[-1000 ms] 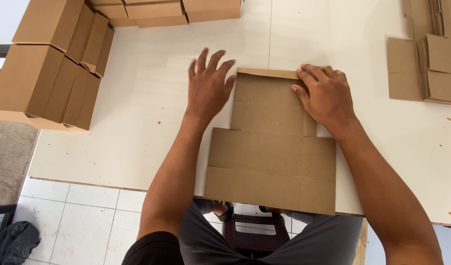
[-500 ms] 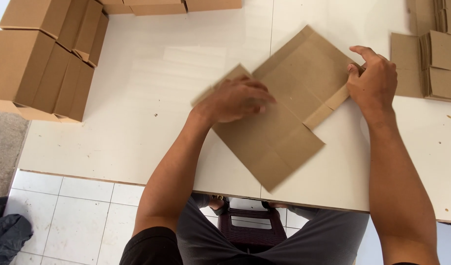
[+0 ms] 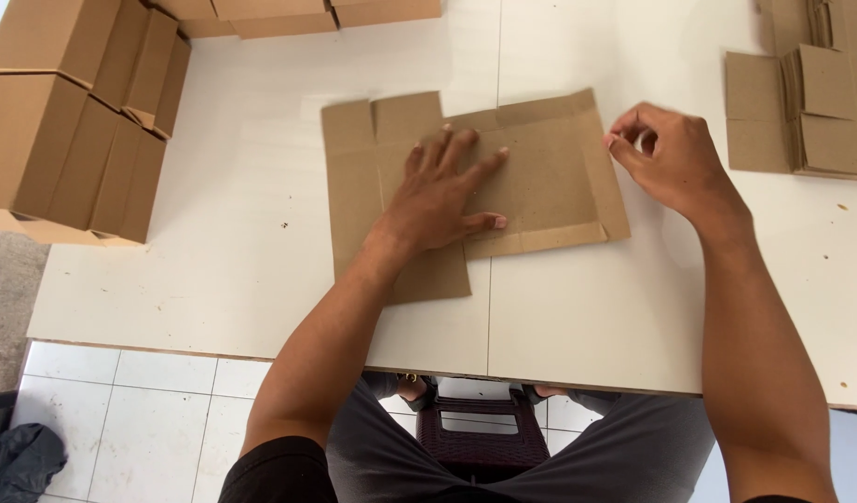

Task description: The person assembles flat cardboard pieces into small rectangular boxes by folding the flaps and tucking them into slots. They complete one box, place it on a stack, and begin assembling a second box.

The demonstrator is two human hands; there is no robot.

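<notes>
Here we press our left hand [image 3: 442,200] flat, fingers spread, on the flattened cardboard blank [image 3: 550,186] lying mid-table, pinning it so it cannot slide. Our right hand [image 3: 671,163] hovers at the blank's right edge, fingers loosely curled and grasping nothing, just beside the side flap. Assembled boxes [image 3: 70,130] crowd the far left of the white table [image 3: 261,279]; a stack of flat blanks [image 3: 810,102] sits far right, well apart.

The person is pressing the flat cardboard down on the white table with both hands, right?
Not quite. Only the left hand lies flat on the cardboard. The right hand is beside its right edge, fingers curled, not pressing on it. The head view shows this. The table is white.
</notes>
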